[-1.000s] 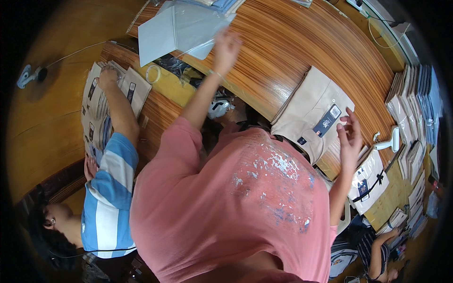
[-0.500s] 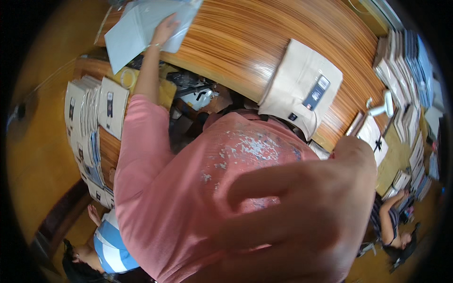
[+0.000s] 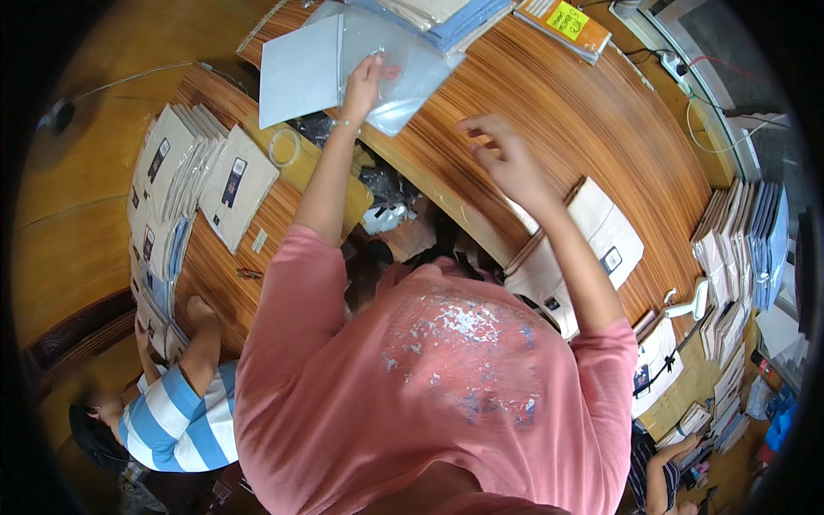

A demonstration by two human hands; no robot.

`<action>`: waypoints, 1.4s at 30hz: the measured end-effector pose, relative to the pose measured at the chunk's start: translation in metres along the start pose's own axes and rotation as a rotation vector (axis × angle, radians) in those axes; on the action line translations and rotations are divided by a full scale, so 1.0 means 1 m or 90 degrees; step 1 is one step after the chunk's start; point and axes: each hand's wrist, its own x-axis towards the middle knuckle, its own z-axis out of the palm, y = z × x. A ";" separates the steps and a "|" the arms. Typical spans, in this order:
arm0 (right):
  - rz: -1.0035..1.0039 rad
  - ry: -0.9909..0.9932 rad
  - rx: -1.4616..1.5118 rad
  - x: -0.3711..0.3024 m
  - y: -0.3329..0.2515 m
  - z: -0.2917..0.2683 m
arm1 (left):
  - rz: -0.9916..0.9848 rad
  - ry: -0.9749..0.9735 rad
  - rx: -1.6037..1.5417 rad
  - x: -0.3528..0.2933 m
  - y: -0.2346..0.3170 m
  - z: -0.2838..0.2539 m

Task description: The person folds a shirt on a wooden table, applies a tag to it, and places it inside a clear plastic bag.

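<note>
My left hand (image 3: 360,93) is at the far edge of the table, its fingers closed at a clear plastic bag (image 3: 408,90) in a pile of such bags. Beside it lies a flat, pale grey-white sheet or packet (image 3: 300,73). Over the bare wood in the middle, my right hand (image 3: 506,159) hangs with fingers apart and slightly bent, holding nothing. Under my right forearm, a folded cream garment (image 3: 614,227) with a dark tag lies at the table's near edge, partly hidden by the arm.
Packed garments (image 3: 438,17) and an orange book (image 3: 566,26) lie at the back. Stacks of folded garments stand left (image 3: 167,159) and right (image 3: 721,232), near a white handheld scanner (image 3: 687,300). A tape roll (image 3: 284,148) lies left. Two people sit at either side.
My right hand has swung from close in front of the camera out over the table. My left hand stays at the bags, its fingers now closed there. The view has shifted.
</note>
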 end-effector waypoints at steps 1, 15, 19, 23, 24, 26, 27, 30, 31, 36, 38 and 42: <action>-0.061 0.030 -0.030 0.023 0.023 0.012 | -0.031 -0.022 -0.012 -0.004 0.006 -0.001; 0.144 0.095 0.326 0.142 0.106 0.083 | 0.068 -0.079 0.370 -0.036 0.025 -0.014; 0.160 0.084 0.314 0.137 0.112 0.048 | 0.030 -0.007 0.392 -0.024 0.048 -0.029; 0.073 0.097 0.271 0.130 0.105 0.032 | 0.196 0.099 0.498 -0.022 0.067 -0.033; 0.046 0.112 0.261 0.126 0.102 0.028 | 0.201 0.086 0.510 -0.026 0.083 -0.025; -0.072 0.212 0.099 0.116 0.099 0.021 | 0.211 0.060 0.534 -0.037 0.116 -0.010; -0.128 0.263 0.015 0.109 0.098 0.016 | 0.296 0.069 0.538 -0.044 0.132 0.000; 0.155 0.135 0.423 0.071 0.061 -0.020 | 0.447 0.070 0.538 -0.072 0.160 0.030; 0.164 0.109 0.456 0.058 0.056 -0.034 | 0.444 0.032 0.530 -0.082 0.166 0.047; 0.157 0.225 0.425 0.009 0.058 -0.084 | 0.481 -0.070 0.484 -0.110 0.168 0.111; 0.156 0.268 0.463 -0.012 0.063 -0.101 | 0.476 -0.116 0.454 -0.116 0.172 0.130; 0.096 0.267 0.469 -0.063 0.074 -0.138 | 0.539 -0.224 0.411 -0.129 0.181 0.167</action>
